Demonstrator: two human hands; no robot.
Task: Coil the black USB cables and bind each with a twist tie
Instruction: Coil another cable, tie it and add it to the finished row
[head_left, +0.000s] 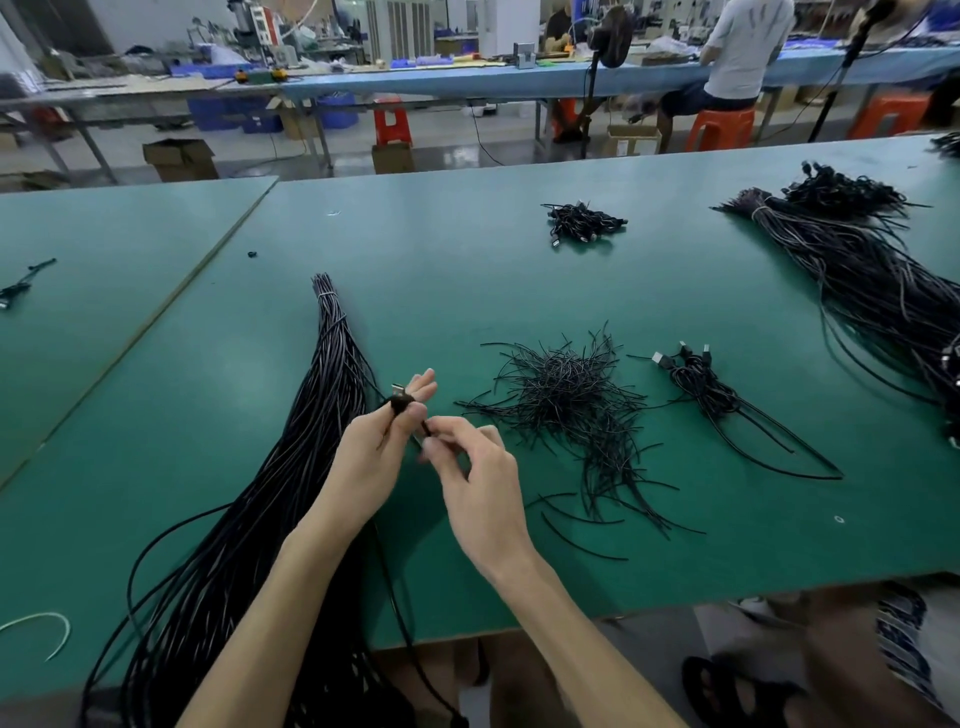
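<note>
- Black USB cable (401, 403): one end is held up over the near middle of the green table (467, 270), with its silver plug (397, 388) pointing to the far left.
- The left hand (374, 447) grips this cable just behind the plug. Its thumb is pressed against curled fingers, and two fingers reach out past the plug.
- The right hand (478, 467) sits just beside the left, on its right and a little nearer. Its fingertips are pinched narrowly on a short black strand (426, 429) that runs between the two hands. Blur hides whether this is the same cable or a tie.
- A long bundle of cables (322, 415) lies left of the hands. It is bound at its far tip and fans out over the near edge of the table.
- A loose heap of twist ties (566, 400) lies to the right of the hands. A few strays are scattered nearer the table edge.
- Right of that heap is a small pile of coiled cables (696, 387), with plugs at its far end and loose tails trailing near and right.
- A second small coiled pile (582, 221) lies far across the table.
- A large tied bundle (857, 270) runs along the right edge.
- A pale wire loop (49, 626) lies at the near left corner.
- A single cable (21, 283) rests on the adjoining table to the left.
</note>
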